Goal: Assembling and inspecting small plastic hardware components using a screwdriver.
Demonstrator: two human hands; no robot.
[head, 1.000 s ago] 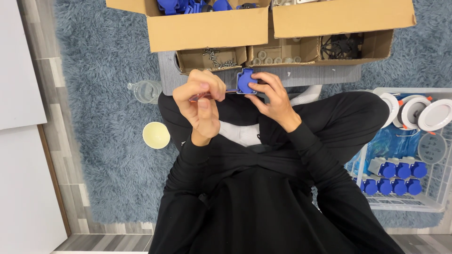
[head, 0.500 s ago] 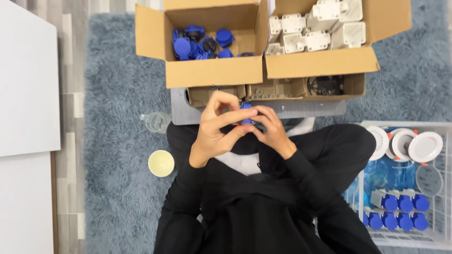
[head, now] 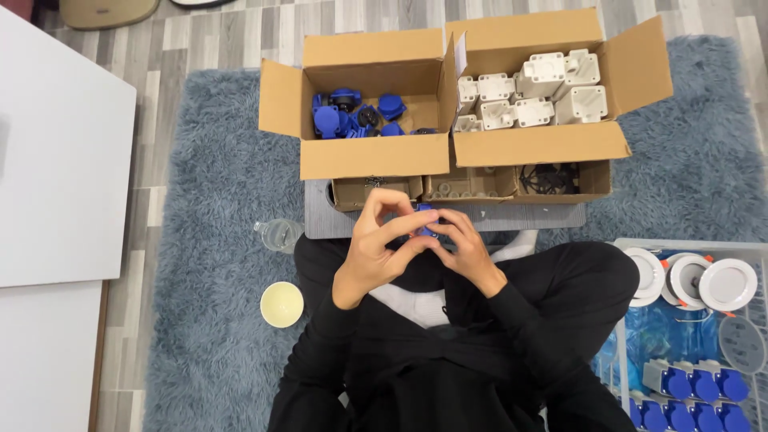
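Observation:
My left hand [head: 376, 244] and my right hand [head: 464, 248] meet over my lap, both closed around a small blue plastic part [head: 422, 226], which is mostly hidden by my fingers. Just beyond the hands lies a grey tray [head: 320, 216] holding small cardboard compartments. Farther off stand two open cardboard boxes: the left one [head: 372, 156] holds several blue parts [head: 352, 116], the right one [head: 540, 142] holds several white housings [head: 528, 96].
A cream cup [head: 282, 304] and a clear bottle [head: 278, 234] sit on the blue-grey rug [head: 208, 240] to my left. A white table [head: 56, 160] runs along the left. A wire basket [head: 696, 336] at right holds round white lamps and assembled blue-grey pieces.
The view has tilted up, showing the box contents. My left hand, held apart a second ago, has come onto the blue part with my right hand.

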